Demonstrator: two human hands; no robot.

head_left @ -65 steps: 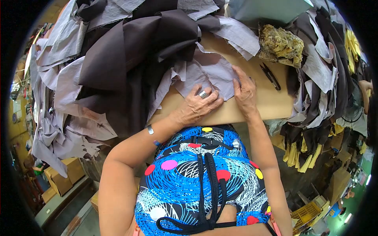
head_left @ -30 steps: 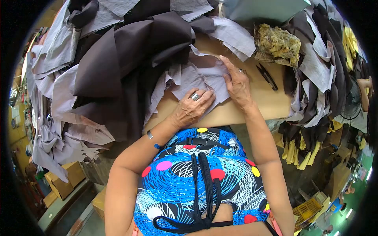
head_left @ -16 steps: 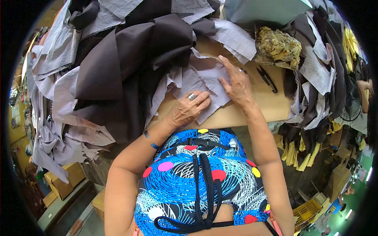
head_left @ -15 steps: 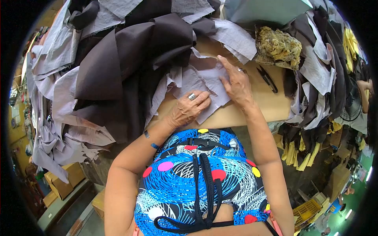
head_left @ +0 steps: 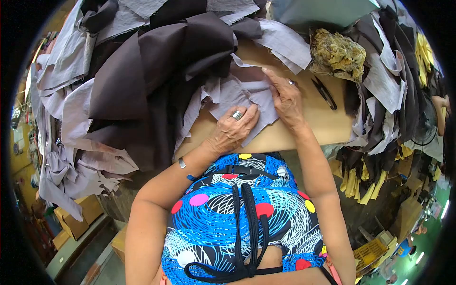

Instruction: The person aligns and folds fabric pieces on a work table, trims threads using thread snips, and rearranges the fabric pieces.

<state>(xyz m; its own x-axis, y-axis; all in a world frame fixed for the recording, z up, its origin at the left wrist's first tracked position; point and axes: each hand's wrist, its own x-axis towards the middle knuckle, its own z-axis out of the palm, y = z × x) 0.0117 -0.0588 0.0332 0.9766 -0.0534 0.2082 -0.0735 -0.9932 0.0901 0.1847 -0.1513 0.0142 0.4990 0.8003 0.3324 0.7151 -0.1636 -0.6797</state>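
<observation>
A light grey-mauve cloth piece point(head_left: 259, 97) lies creased on the tan board point(head_left: 308, 128) in front of me. My left hand point(head_left: 235, 128), with a wide ring, has its fingers curled and pressed together on the lower left part of this cloth. Along the cloth's right edge rests my right hand point(head_left: 286, 102), its index finger stretched up and the thumb apart. To the right of that hand lie black thread snips point(head_left: 324, 92). Large dark brown fabric point(head_left: 161, 71) is heaped left of the cloth.
A clump of yellowish fibre point(head_left: 337, 54) sits at the board's back right, below a grey-green container point(head_left: 320, 12). Grey and dark cloth piles hang at both sides. A fan point(head_left: 425, 123) stands far right, near another person's hand point(head_left: 441, 102). Cardboard boxes point(head_left: 78, 218) are at lower left.
My left hand has moved slightly up and right over the cloth, its fingers curling more. My right hand has stayed almost in place at the cloth's right edge.
</observation>
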